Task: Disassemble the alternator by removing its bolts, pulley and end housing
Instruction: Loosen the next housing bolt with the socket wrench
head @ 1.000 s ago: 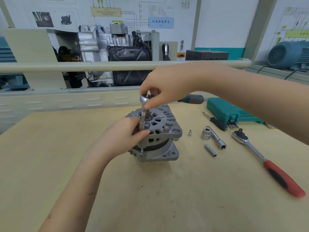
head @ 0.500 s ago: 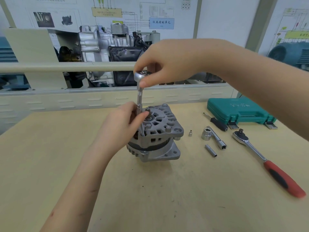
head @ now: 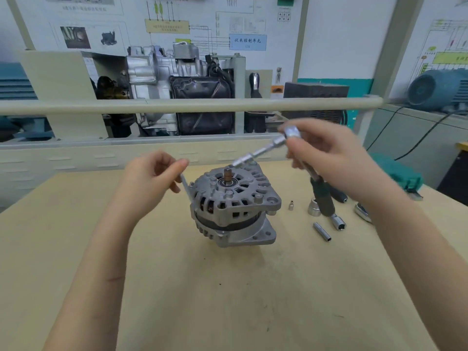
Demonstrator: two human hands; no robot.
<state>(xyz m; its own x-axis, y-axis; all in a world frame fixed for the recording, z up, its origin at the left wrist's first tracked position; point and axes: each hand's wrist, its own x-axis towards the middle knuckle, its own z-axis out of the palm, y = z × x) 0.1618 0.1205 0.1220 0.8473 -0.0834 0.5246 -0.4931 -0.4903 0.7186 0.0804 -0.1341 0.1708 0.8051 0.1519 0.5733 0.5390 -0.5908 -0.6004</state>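
The left hand (head: 152, 178) hovers just left of the alternator (head: 235, 206), its grip pinched on a long bolt (head: 186, 188) whose lower end slants down against the alternator's left rim. The alternator stands shaft-up on the surface (head: 177, 287), near its middle. Above and right of the alternator, the right hand (head: 329, 158) holds its grip closed round a ratchet (head: 268, 148) (blurred), socket end tilted down toward the housing's top. Right of the alternator lie a small bit (head: 291, 205), loose sockets (head: 322, 231) and a green case (head: 400, 173).
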